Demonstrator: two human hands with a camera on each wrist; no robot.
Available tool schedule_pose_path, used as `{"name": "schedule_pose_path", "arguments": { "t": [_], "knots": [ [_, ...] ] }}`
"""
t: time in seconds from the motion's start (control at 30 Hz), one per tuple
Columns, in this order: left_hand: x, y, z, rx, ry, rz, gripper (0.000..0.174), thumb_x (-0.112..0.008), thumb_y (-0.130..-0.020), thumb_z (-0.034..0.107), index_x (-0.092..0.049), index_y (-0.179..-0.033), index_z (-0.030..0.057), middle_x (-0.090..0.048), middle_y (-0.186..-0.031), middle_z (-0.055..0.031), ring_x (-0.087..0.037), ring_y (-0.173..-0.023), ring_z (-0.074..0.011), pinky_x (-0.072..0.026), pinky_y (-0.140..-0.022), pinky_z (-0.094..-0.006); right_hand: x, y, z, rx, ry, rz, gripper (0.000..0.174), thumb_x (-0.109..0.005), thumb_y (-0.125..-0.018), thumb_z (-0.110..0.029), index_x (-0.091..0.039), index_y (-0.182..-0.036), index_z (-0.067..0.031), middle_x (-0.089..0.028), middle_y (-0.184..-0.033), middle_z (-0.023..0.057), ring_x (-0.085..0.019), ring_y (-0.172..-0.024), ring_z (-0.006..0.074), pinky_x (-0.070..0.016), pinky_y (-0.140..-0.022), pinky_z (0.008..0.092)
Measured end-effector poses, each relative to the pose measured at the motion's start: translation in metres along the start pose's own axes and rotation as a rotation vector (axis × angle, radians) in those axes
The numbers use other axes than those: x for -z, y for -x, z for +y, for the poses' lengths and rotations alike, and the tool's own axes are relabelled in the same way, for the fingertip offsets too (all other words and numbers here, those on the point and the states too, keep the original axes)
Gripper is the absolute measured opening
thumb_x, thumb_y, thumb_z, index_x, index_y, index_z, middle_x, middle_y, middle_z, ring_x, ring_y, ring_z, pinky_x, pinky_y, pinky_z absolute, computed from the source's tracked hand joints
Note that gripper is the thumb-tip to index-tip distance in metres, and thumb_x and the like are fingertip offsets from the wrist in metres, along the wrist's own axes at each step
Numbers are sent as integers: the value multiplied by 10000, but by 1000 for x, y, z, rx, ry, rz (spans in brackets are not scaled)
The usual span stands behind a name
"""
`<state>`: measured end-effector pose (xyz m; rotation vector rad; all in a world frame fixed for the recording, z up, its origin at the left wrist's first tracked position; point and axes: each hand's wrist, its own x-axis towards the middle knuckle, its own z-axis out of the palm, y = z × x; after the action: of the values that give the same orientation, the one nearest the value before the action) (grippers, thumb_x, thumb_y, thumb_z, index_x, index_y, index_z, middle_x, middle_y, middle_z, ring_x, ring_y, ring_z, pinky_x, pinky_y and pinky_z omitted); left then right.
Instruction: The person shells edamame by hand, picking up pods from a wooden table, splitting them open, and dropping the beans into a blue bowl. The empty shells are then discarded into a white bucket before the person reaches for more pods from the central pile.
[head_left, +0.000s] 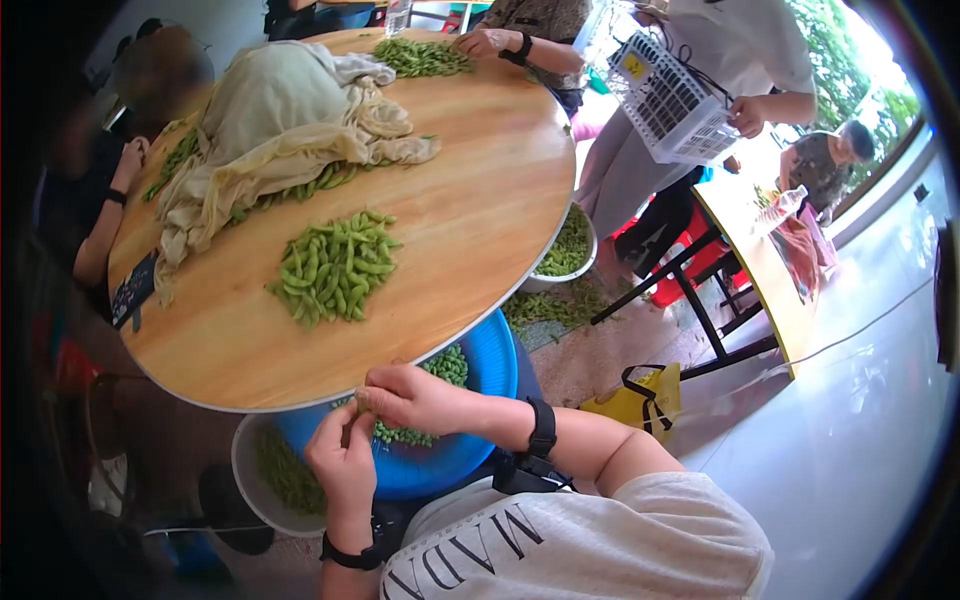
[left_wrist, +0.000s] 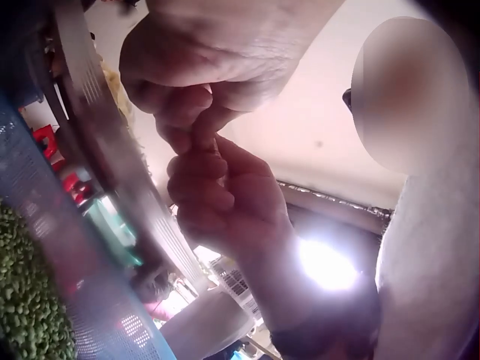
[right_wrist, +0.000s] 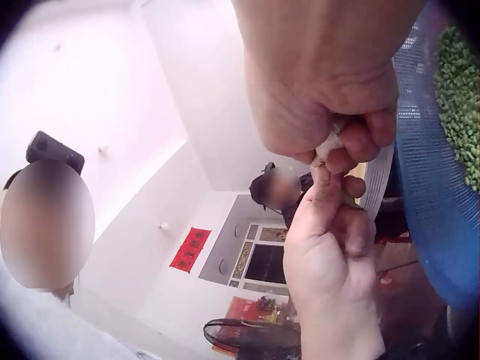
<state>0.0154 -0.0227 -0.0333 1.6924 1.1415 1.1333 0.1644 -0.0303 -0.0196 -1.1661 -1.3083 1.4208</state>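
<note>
Over a blue mesh basket [head_left: 500,370] of shelled green soybeans [head_left: 447,367], both hands meet at the fingertips. The left hand [head_left: 340,465] holds a green soybean pod [right_wrist: 349,198] in curled fingers, mostly covered by them. From the other side the right hand [head_left: 415,397] pinches at the same spot, thumb against forefinger. A pale wrap [right_wrist: 330,142] shows at a right-hand fingertip in the right wrist view. In front of the hands, a pile of unshelled soybean pods [head_left: 338,265] lies on the round wooden table [head_left: 470,215].
A pale cloth [head_left: 290,110] covers a heap with pods [head_left: 320,183] poking out. A grey tub [head_left: 250,470] stands left below the basket, another bowl [head_left: 565,275] of greens at right. Several people sit around the table; one person holds a white crate [head_left: 665,100]. A yellow bag [head_left: 640,395] lies on the floor.
</note>
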Motion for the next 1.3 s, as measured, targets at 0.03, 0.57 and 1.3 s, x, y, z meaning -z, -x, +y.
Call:
{"name": "schedule_pose_path", "arguments": {
  "t": [0.03, 0.57, 1.3],
  "knots": [
    [-3, 1, -5, -20, 58, 6, 62, -582, -808, -6, -614, -848, -43, -575, -670, -3, -478, -563, -38, -384, -492, -183, 1, 1, 1, 11, 7, -7, 302, -455, -931, -254, -513, -778, -1, -460, -590, -6, -428, -550, 64, -371, -485, 229],
    [6, 5, -16, 569, 396, -330, 157, -514, -851, 104, -556, -736, 5, -565, -577, -81, -349, -323, -45, -213, -297, -173, 19, 22, 14, 131, 417, -96, 265, -593, -827, -244, -512, -759, 0, -550, -612, 135, -557, -542, 250, -428, -503, 344],
    [-3, 24, -21, 555, 484, -158, 169, -490, -905, 134, -531, -809, 1, -576, -646, -56, -472, -426, -79, -332, -382, -194, 4, 23, 31, -50, 131, 91, 201, -606, -780, -190, -580, -741, 6, -573, -593, 89, -520, -505, 138, -416, -476, 282]
  ]
}}
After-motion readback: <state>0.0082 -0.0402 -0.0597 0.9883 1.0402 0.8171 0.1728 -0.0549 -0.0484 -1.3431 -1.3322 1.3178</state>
